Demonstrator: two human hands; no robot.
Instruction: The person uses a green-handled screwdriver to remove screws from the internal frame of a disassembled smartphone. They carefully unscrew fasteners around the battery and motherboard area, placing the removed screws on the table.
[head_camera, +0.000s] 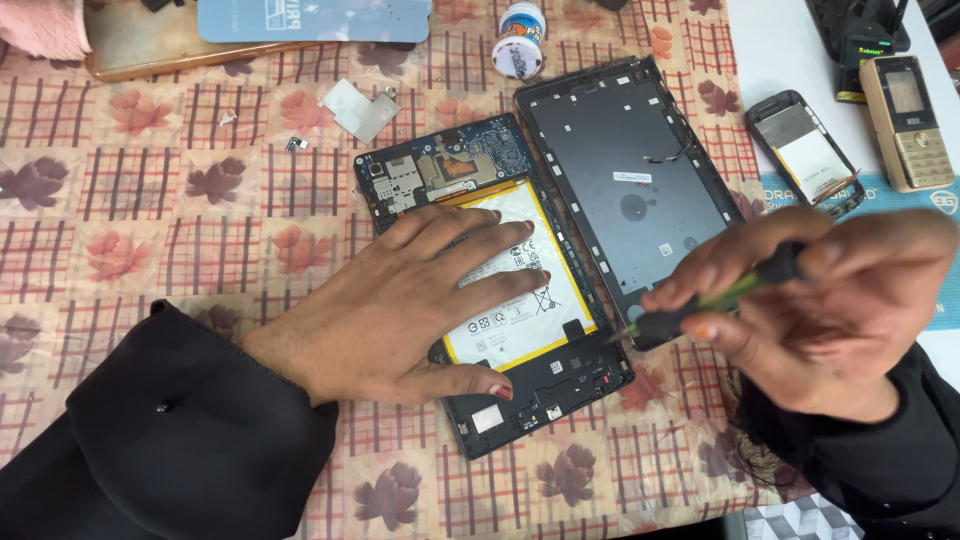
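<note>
An opened tablet (545, 385) lies in the middle of the table, its blue circuit board (460, 160) and its white battery with a yellow edge (520, 300) exposed. My left hand (400, 305) lies flat on the battery, fingers spread. My right hand (810, 310) grips a screwdriver with a black and green handle (715, 300); its tip points at the tablet's lower right edge. The tablet's dark back cover (630, 170) lies beside it, inner side up.
A leaf-patterned cloth (150, 200) covers the table. A small metal shield plate (360, 108) and tiny loose parts lie at the back. A round little jar (520, 40), an opened phone (810, 150) and a gold keypad phone (908, 120) stand to the right.
</note>
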